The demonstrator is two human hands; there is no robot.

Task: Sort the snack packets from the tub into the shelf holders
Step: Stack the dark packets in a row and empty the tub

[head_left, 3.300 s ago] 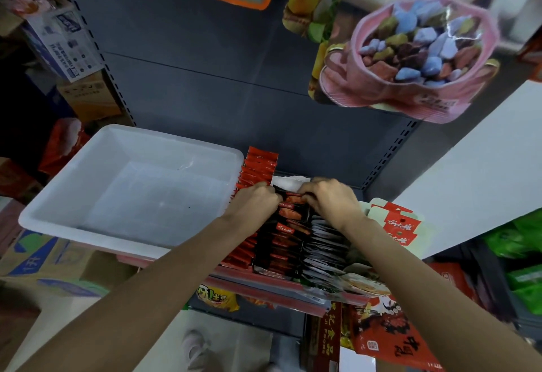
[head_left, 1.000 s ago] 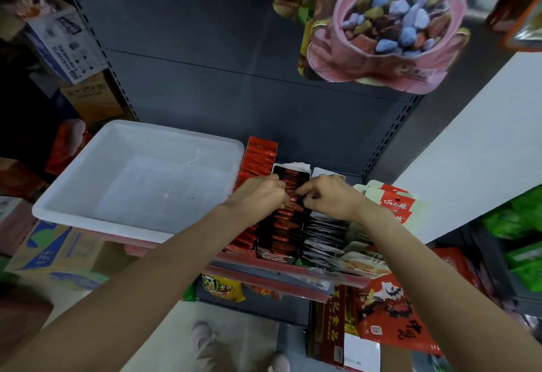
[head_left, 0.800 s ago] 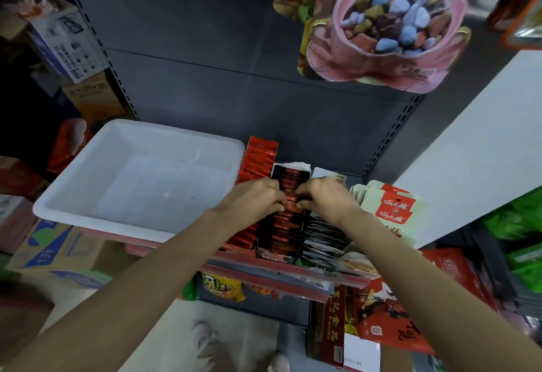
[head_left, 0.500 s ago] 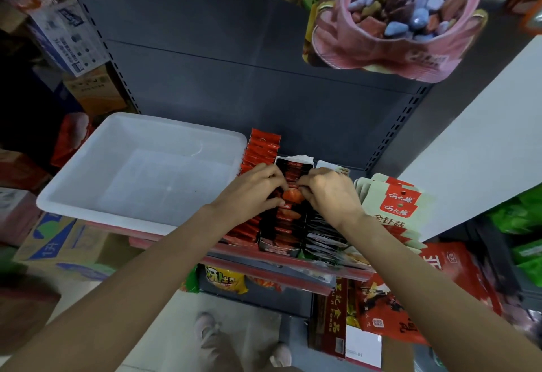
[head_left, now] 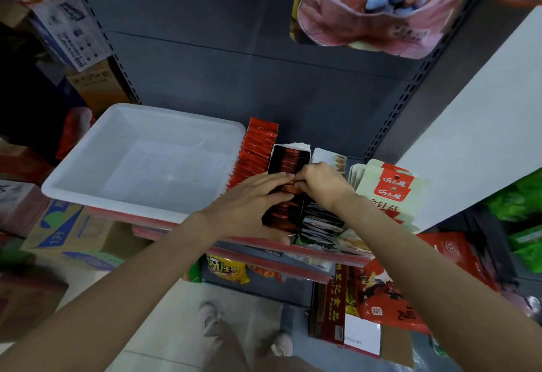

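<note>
Both hands at the shelf holders, over the middle row of black-and-red snack packets (head_left: pixel 289 160). Left hand (head_left: pixel 252 198) laid flat with fingers straight and together, resting on that row and on the edge of the orange-red packet row (head_left: pixel 258 149) beside it, grasping nothing. Right hand (head_left: pixel 321 179) curled, fingertips pinching at the top of a black-and-red packet right where the left fingertips end; the two hands touching or all but touching there. To the right of the middle row, a row of dark and silver packets (head_left: pixel 319 222), then upright white-and-red pouches (head_left: pixel 390 187) leaning against the white side panel (head_left: pixel 475 125). White plastic tub (head_left: pixel 96 163) standing on the shelf just left of the orange-red row, with bare bottom showing. Pink bag of coloured candies (head_left: pixel 378 5) hanging above against the dark grey back panel (head_left: pixel 220 64). Cardboard boxes (head_left: pixel 67 228) under the tub, more red packets (head_left: pixel 381 298) on the lower shelf, shoes (head_left: pixel 281 345) on the pale floor.
</note>
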